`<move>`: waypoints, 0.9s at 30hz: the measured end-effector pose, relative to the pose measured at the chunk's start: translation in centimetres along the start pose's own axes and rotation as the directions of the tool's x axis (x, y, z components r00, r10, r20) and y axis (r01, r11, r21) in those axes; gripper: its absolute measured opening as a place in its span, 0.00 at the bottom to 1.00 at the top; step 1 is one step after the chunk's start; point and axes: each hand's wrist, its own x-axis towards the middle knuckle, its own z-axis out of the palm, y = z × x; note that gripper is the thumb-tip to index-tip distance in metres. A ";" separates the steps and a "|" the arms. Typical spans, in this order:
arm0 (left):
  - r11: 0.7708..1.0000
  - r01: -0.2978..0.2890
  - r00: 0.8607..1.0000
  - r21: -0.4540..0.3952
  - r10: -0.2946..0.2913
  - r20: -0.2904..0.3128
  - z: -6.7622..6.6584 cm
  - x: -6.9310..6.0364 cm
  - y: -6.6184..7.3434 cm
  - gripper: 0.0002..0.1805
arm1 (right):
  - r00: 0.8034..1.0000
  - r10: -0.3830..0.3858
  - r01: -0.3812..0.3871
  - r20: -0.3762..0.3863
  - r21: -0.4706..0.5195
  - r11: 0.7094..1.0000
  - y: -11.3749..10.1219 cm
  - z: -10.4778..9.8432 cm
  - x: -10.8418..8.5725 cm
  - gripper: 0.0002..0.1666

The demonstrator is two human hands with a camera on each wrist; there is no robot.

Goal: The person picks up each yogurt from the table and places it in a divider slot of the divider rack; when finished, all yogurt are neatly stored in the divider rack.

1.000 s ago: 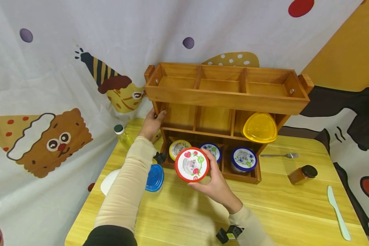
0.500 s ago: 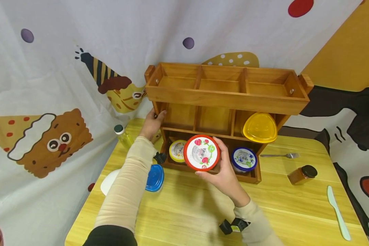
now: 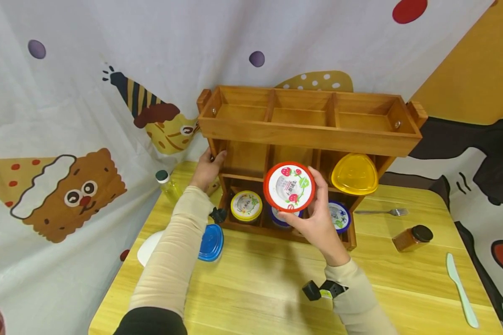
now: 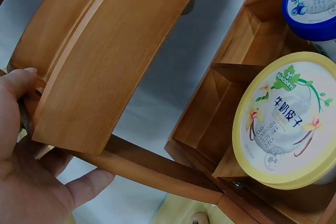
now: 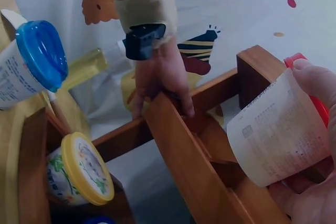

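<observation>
My right hand point(image 3: 320, 223) grips a white tub with a red-rimmed lid point(image 3: 289, 187), held in front of the middle tier of the wooden rack point(image 3: 310, 139). In the right wrist view the tub's printed side point(image 5: 278, 129) faces the camera, thumb at its lid. My left hand point(image 3: 206, 171) holds the rack's left side frame; in the left wrist view its fingers wrap around the wooden edge point(image 4: 121, 163). On the rack's bottom tier stand a yellow-lidded tub point(image 3: 246, 206) and two blue-lidded tubs, the middle one partly hidden behind the red-lidded tub. A yellow container point(image 3: 354, 174) sits at middle-tier right.
Left of the rack are a green-capped bottle point(image 3: 167, 185), a blue-lidded container point(image 3: 211, 243) and a white item point(image 3: 149, 247) partly under my sleeve. To the right lie a fork point(image 3: 385, 212), a dark-capped jar point(image 3: 412, 238) and a pale green knife point(image 3: 462, 289).
My right hand has carried the red-lidded tub up and to the right, from in front of the bottom tier to the middle tier. My left hand has stayed on the rack's side.
</observation>
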 end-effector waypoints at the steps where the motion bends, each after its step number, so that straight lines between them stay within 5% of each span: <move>1: 1.000 -0.002 1.000 -0.008 0.002 -0.002 0.0 0.1 -0.1 0.28 | 1.000 -0.007 0.007 -0.004 -0.003 1.000 0.0 -0.1 0.2 0.65; 13: 0.998 -0.054 0.998 0.020 0.055 -0.036 -0.1 2.5 -3.1 0.28 | 0.997 -0.048 0.049 -0.064 0.026 0.998 0.5 -1.2 2.2 0.63; 27: 0.999 -0.044 0.998 0.014 0.045 -0.039 -0.1 2.1 -2.4 0.28 | 0.994 0.005 -0.005 -0.105 -0.003 1.000 2.1 -1.7 3.2 0.61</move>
